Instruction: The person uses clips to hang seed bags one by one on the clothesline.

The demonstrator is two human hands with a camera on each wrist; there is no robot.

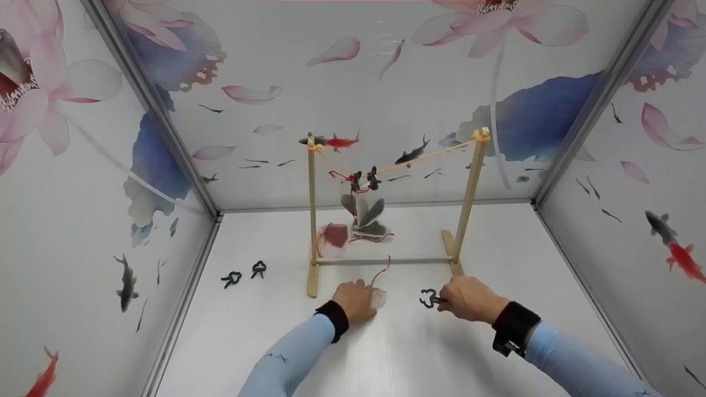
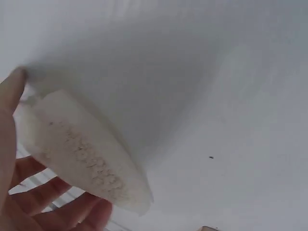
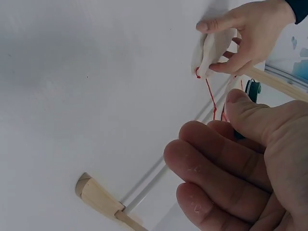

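My left hand (image 1: 354,302) grips a small white drawstring pouch (image 2: 86,154) low over the white tabletop, thumb on one side and fingers on the other. Grainy stuff shows through its thin cloth, and a red cord (image 1: 380,270) trails from its neck toward the rack. To the right, my right hand (image 1: 469,298) pinches a dark green clip (image 1: 428,298) between thumb and fingers, its jaws pointing left. In the right wrist view, curled fingers hide much of that clip. Two similar clips (image 1: 373,177) sit on the rack's line beside a sheer pouch with grey leaf shapes (image 1: 370,229).
Wooden posts (image 1: 469,198) carry a sagging yellowish line (image 1: 430,153), with a pale crossbar (image 1: 386,260) low between them. A pouch with dark red contents (image 1: 334,236) is behind the bar. Two loose clips (image 1: 234,279) lie at left. Printed panels wall three sides.
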